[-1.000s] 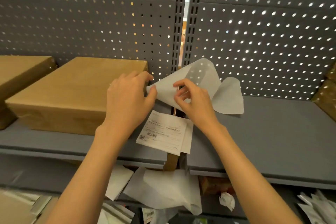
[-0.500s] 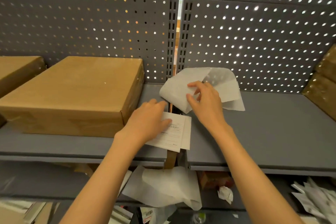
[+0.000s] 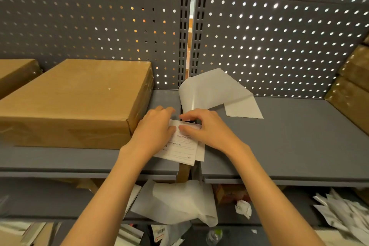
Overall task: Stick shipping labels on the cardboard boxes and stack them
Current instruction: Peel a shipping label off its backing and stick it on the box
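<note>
A small stack of white shipping labels (image 3: 180, 151) lies on the grey shelf (image 3: 289, 146), across the gap between two shelf boards. My left hand (image 3: 154, 128) presses flat on the stack's left side. My right hand (image 3: 203, 126) pinches the top edge of the uppermost label with thumb and fingers. A curled white backing sheet (image 3: 215, 92) lies loose on the shelf just behind my right hand. A large flat cardboard box (image 3: 75, 102) rests on the shelf to the left, with its right side close to my left hand.
Another cardboard box (image 3: 14, 74) sits at the far left, and more boxes (image 3: 353, 86) lean at the far right. Discarded backing sheets (image 3: 175, 201) and crumpled paper (image 3: 339, 209) litter the lower shelf. A perforated grey panel (image 3: 279, 36) closes the back.
My right hand let go of the backing sheet, which now lies on the shelf, and came down onto the label stack. My left hand moved from the sheet to the stack's left side.
</note>
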Demonstrator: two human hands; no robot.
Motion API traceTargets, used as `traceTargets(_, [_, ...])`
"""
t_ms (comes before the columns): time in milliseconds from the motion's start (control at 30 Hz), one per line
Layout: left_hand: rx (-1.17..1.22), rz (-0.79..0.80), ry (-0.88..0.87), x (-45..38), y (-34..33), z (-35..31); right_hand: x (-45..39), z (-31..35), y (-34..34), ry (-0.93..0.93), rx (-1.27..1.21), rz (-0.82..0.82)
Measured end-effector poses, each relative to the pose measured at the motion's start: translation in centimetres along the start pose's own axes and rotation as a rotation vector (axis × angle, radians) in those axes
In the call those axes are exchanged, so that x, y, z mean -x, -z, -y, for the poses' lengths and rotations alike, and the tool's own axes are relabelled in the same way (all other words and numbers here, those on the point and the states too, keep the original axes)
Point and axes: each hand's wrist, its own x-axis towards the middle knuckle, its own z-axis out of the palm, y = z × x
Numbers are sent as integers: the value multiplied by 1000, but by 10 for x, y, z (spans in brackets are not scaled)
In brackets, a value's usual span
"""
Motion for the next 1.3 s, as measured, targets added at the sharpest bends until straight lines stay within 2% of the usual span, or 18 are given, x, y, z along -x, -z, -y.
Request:
traceTargets(133, [81, -70, -24, 0, 0, 1, 0, -1, -2, -7, 32, 60])
traceTargets(333, [295, -200, -24, -1, 2, 4, -4, -2, -1, 6, 43, 46])
traceTargets(533, [451, -363, -57, 1, 11, 2, -3, 1, 8, 16, -196, -72])
traceTargets(800, [661, -479, -75, 1, 23, -4, -6, 11, 28, -2, -474, -133])
traceTargets(967, [822, -463, -67, 0, 32, -5, -6, 21, 41, 28, -549, -206])
traceTargets(1167, [873, -414, -119, 2, 40, -7, -9, 36, 55, 114, -480, -120])
traceTargets(1300, [879, -422, -130, 1, 44, -7, -11, 41, 58, 148, -452, -152])
